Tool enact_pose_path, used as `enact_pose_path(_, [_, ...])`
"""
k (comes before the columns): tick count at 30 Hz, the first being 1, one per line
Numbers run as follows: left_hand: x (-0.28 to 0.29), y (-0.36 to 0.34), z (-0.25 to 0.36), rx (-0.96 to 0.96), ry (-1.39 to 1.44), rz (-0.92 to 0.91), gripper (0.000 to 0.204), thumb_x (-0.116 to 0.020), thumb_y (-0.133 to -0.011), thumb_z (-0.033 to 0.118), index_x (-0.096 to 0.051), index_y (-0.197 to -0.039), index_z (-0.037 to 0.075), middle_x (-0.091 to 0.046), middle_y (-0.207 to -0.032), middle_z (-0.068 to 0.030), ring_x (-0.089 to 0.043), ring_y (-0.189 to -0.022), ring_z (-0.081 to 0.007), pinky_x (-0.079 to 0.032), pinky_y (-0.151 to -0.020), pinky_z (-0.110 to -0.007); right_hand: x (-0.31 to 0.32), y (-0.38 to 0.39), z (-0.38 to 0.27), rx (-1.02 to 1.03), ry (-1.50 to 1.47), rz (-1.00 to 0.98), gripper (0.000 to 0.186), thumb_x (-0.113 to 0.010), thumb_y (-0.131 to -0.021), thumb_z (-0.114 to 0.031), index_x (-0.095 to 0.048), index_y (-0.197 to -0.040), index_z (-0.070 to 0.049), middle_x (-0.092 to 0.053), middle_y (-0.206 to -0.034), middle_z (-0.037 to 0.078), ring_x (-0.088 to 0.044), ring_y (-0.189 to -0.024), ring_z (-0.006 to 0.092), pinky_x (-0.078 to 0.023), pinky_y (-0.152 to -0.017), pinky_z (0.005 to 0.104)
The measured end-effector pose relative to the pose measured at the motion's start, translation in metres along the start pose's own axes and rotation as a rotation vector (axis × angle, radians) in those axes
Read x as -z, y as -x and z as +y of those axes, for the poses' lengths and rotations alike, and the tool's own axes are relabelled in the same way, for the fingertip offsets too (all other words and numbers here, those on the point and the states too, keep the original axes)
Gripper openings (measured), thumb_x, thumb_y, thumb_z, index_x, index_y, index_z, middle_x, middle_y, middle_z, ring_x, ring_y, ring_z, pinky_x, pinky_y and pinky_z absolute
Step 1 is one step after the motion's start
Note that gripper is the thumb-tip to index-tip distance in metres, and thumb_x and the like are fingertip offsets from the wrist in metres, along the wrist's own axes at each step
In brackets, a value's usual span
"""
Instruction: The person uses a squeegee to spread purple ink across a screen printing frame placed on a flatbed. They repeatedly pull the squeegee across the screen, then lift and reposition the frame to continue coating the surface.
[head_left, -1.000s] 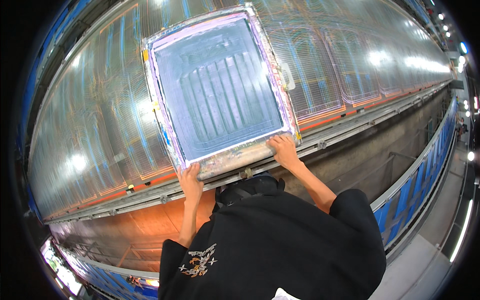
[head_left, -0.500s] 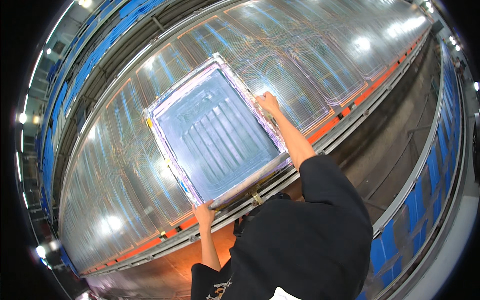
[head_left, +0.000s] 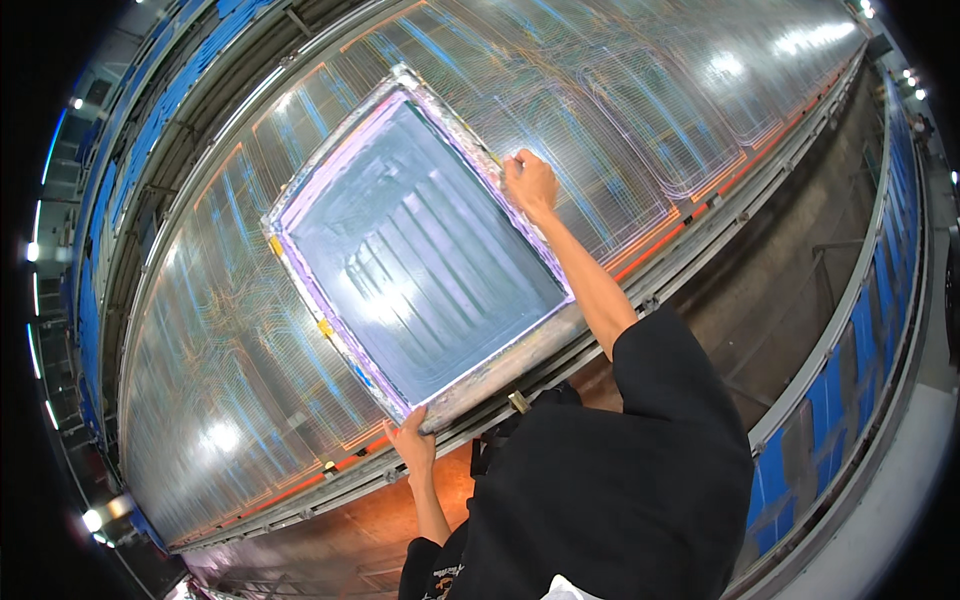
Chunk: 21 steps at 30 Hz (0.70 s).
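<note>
A large rectangular screen-printing frame (head_left: 440, 270) slants in front of me over the long printing table. Its grey-blue mesh has dark parallel stripes, and its rim is smeared with purple and white ink. My left hand (head_left: 411, 440) grips the near left corner, thumb on top and other fingers partly hidden beneath. Curled round the right-hand rim, past its middle, is my right hand (head_left: 530, 182). The near bar shows its broad, stained side, tilted toward me. How far the frame's underside is off the table cannot be seen.
The shiny printing table (head_left: 620, 130) carries fine coloured lines and blue stripes. An orange-red strip and metal rail (head_left: 660, 285) edge its near side. A small brass-coloured clamp (head_left: 518, 402) sits by my waist. Blue panels (head_left: 840, 400) line a rack at right; more stand far left.
The frame has tipped and shifted up and leftward in the picture, showing more of its near bar's side. My right hand has moved up slightly with it; my left stays at the corner.
</note>
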<state>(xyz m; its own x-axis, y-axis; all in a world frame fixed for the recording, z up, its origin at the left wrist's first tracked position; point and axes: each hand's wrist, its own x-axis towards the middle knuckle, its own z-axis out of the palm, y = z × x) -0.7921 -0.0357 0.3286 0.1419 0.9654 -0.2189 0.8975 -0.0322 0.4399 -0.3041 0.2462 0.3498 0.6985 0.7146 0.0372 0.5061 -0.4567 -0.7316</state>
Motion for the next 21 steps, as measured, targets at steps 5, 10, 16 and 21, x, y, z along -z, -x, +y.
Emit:
enact_pose_path(5, [-0.004, -0.011, 0.017, 0.061, -0.051, -0.033, 0.056, -0.061, -0.067, -0.008, -0.079, -0.117, 0.010, -0.077, -0.122, -0.0108, -0.067, -0.125, -0.0282, -0.010, -0.129, -0.057, -0.021, -0.012, 0.043, -0.121, -0.128, -0.080, 0.037, -0.064, -0.095, -0.044, -0.074, -0.098, -0.009, -0.076, -0.091, 0.020, -0.072, -0.091, 0.0436, -0.054, -0.081, 0.0557])
enact_pose_path(10, [0.007, -0.016, 0.024, 0.137, -0.170, -0.071, 0.057, -0.059, -0.068, -0.007, -0.079, -0.118, 0.012, -0.077, -0.123, -0.0077, -0.065, -0.128, -0.0263, -0.006, -0.130, -0.057, -0.049, 0.001, 0.081, -0.131, -0.148, -0.060, 0.038, -0.064, -0.097, -0.045, -0.070, -0.093, -0.008, -0.074, -0.085, 0.020, -0.071, -0.082, 0.0421, -0.053, -0.075, 0.0525])
enact_pose_path(16, [0.030, -0.009, 0.043, 0.143, -0.255, -0.083, 0.055, -0.060, -0.067, -0.006, -0.080, -0.115, 0.012, -0.077, -0.121, -0.0081, -0.067, -0.124, -0.0262, -0.009, -0.130, -0.057, -0.067, -0.001, 0.094, -0.155, -0.234, -0.138, 0.037, -0.063, -0.099, -0.043, -0.070, -0.094, -0.007, -0.074, -0.085, 0.020, -0.071, -0.083, 0.0420, -0.053, -0.074, 0.0525])
enact_pose_path(21, [0.024, -0.012, 0.049, 0.111, -0.209, -0.053, 0.053, -0.062, -0.068, -0.005, -0.080, -0.115, 0.012, -0.077, -0.121, -0.0094, -0.067, -0.123, -0.0268, -0.010, -0.130, -0.057, -0.074, -0.012, 0.106, -0.098, -0.108, -0.157, 0.036, -0.058, -0.102, -0.043, -0.068, -0.096, -0.009, -0.075, -0.091, 0.019, -0.072, -0.088, 0.0435, -0.052, -0.076, 0.0581])
